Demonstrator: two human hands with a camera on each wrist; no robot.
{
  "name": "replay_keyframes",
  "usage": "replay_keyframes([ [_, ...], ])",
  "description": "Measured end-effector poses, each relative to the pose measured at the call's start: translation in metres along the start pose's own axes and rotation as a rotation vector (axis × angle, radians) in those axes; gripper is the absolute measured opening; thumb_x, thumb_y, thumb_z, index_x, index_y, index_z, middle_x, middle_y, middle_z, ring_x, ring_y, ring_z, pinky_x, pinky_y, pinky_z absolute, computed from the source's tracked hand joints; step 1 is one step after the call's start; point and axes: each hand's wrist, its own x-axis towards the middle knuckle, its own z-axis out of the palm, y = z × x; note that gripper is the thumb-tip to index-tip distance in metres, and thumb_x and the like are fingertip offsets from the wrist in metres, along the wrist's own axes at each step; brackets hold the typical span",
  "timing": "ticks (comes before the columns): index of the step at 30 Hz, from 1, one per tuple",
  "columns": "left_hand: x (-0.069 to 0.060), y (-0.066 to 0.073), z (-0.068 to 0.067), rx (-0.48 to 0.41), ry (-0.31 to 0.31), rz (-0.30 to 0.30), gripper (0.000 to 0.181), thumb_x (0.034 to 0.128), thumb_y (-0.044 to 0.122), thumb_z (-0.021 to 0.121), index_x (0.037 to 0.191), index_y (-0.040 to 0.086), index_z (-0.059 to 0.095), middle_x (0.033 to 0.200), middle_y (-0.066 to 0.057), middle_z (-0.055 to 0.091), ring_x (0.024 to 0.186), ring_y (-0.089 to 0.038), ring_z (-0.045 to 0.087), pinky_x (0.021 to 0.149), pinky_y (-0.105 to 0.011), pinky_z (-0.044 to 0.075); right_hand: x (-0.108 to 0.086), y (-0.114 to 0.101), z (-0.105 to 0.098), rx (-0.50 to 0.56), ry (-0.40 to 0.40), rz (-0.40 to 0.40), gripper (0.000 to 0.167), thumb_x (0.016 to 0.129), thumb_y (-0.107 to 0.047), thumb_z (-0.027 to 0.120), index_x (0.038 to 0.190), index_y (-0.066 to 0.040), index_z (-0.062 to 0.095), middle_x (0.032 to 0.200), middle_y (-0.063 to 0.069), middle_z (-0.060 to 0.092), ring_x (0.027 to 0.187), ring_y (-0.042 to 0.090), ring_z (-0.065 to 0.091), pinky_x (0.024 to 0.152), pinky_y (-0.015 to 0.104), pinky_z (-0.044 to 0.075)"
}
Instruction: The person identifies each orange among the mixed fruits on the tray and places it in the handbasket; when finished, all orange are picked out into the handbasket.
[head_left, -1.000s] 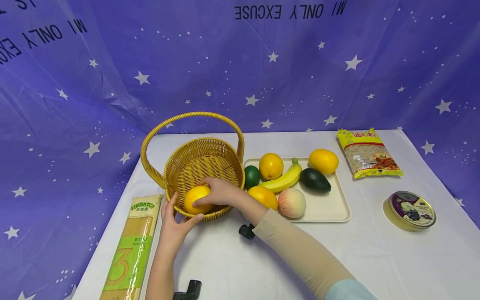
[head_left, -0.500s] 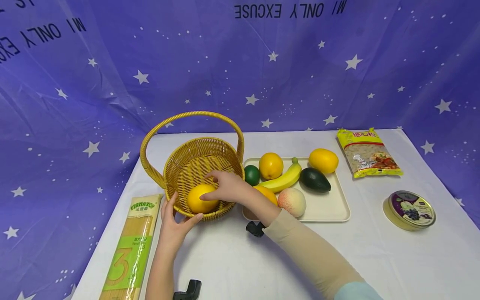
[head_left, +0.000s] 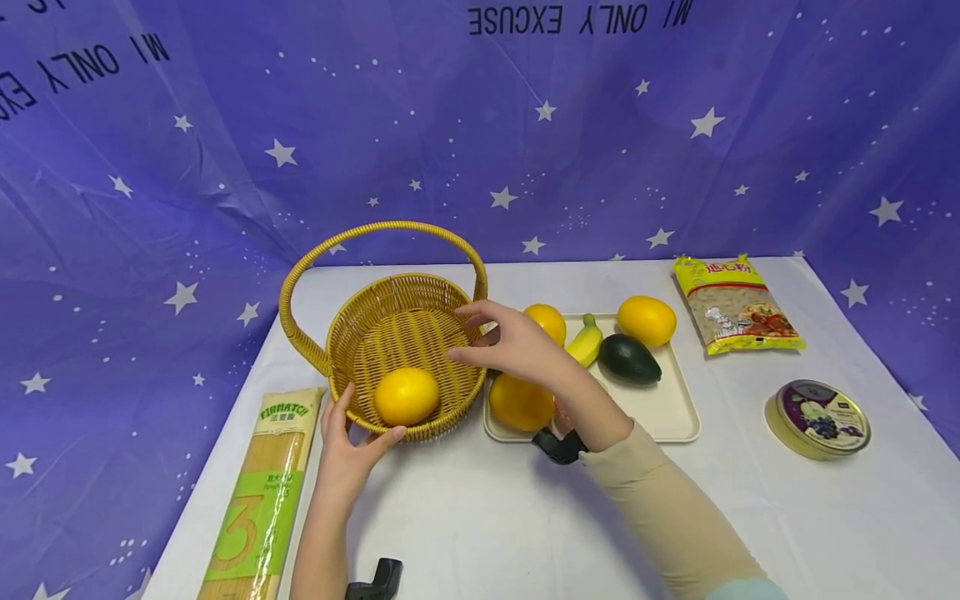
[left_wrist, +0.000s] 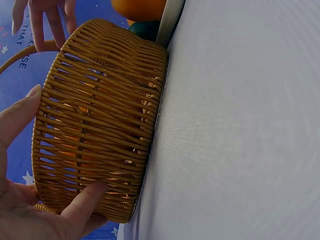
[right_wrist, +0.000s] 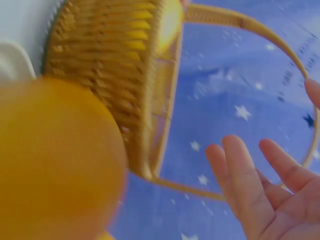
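A wicker basket [head_left: 408, 333] with a tall handle stands on the white table. One oval yellow-orange fruit [head_left: 407, 397], much like a lemon, lies inside by the near rim. My left hand [head_left: 351, 458] grips the basket at its near left side; in the left wrist view its thumb is at the rim and other fingers [left_wrist: 87, 202] press the woven wall. My right hand [head_left: 513, 342] hovers over the basket's right rim with nothing in it, fingers parted. Beneath its forearm are an orange [head_left: 522, 402] and a mostly hidden peach on the cream tray [head_left: 678, 417].
The tray also bears another orange [head_left: 547, 323], a banana [head_left: 587, 342], an avocado [head_left: 632, 360] and a yellow fruit [head_left: 647, 322]. A spaghetti pack [head_left: 258, 500] lies left. A yellow food packet [head_left: 737, 307] and a round tin [head_left: 819, 419] are at right.
My right hand has let go of the yellow-orange fruit in the basket and moved up and right, out over the rim. The left hand has stayed on the basket.
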Motion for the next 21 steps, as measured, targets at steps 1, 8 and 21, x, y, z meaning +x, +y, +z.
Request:
replay_keyframes([
  [1,0.000,0.000,0.000,0.001,0.001,0.000,0.104,0.0807,0.019,0.080,0.156,0.017,0.009,0.158,-0.006,-0.013,0.145,-0.035,0.009,0.108,-0.049,0.034,-0.003,0.000,-0.006,0.014,0.014,-0.003,0.061,0.080,-0.044,0.076,0.134,-0.024,0.055,0.122,0.000,0.059,0.097,0.016,0.062,0.080,0.032,0.055],
  [8,0.001,-0.002,0.000,-0.002,0.002,-0.018,0.104,0.0802,0.020,0.081,0.156,0.018,0.009,0.158,-0.005,-0.014,0.145,-0.033,0.008,0.108,-0.047,0.035,-0.026,0.006,-0.046,0.039,0.128,0.028,0.062,0.081,-0.045,0.076,0.135,-0.027,0.053,0.125,0.000,0.058,0.105,0.020,0.059,0.085,0.039,0.054],
  [21,0.000,-0.002,-0.001,-0.012,0.001,-0.006,0.105,0.0800,0.020,0.081,0.156,0.016,0.008,0.158,-0.005,-0.011,0.145,-0.032,0.007,0.108,-0.049,0.035,-0.077,0.079,-0.119,0.148,0.361,0.139,0.067,0.091,-0.034,0.067,0.147,-0.010,0.039,0.135,0.020,0.048,0.103,0.019,0.057,0.075,0.027,0.058],
])
